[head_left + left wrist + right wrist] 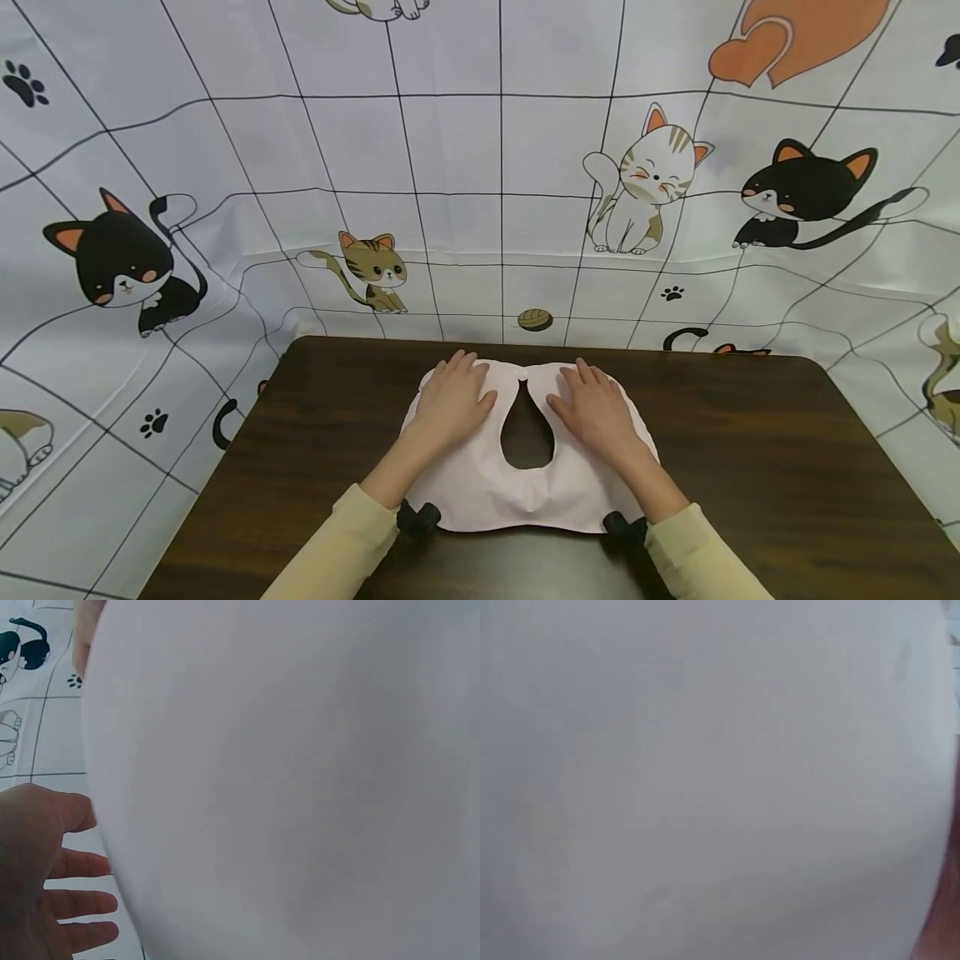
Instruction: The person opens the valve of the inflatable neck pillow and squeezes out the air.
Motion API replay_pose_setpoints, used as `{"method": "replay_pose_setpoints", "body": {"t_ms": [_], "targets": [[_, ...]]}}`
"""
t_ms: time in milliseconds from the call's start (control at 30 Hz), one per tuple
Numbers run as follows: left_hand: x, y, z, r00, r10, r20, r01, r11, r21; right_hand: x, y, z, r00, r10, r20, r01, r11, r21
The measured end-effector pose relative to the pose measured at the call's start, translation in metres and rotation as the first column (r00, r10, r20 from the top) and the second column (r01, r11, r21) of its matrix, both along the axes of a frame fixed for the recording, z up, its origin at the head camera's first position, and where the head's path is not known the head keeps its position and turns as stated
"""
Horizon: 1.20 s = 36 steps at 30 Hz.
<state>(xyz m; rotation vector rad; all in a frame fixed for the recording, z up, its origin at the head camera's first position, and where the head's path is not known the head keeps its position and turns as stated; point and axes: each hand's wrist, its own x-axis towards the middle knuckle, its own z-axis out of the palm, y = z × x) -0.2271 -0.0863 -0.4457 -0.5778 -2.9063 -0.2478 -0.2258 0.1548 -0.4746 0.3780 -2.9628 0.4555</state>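
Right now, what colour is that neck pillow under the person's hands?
The neck pillow is a very pale pink, with no visible pattern; the head view shows it best.

Pale yellow left sleeve [339,542] and matching right sleeve [699,552], both plain, with a black left wrist camera [420,518] and black right wrist camera [622,527] (rounded, partly hidden).

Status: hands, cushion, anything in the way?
Left hand and right hand resting on pale cushion. Cushion lying on dark wooden table. Two black pieces overlap its near edge in head view.
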Motion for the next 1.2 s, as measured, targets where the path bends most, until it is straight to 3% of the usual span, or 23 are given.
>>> {"method": "replay_pose_setpoints", "body": {"t_ms": [300, 467, 700, 1200], "targets": [[0.013, 0.000, 0.005, 1.000, -0.013, -0.007, 0.013, 1.000, 0.028, 0.016, -0.003, 0.001, 0.999, 0.028, -0.042, -0.029, 0.999, -0.018], [0.015, 0.000, -0.001, 1.000, -0.003, 0.011, 0.003, 1.000, 0.025, 0.021, -0.002, 0.001, 0.998, 0.027, -0.048, -0.027, 1.000, -0.011], [0.018, 0.000, -0.011, 0.995, 0.016, 0.100, -0.021, 0.998, 0.052, 0.024, 0.001, -0.001, 1.000, 0.010, -0.018, -0.010, 1.000, 0.005], [0.018, -0.003, -0.021, 0.994, 0.017, 0.106, -0.021, 0.999, 0.039, 0.022, 0.001, -0.013, 0.999, 0.028, -0.022, -0.027, 0.999, 0.039]]}}
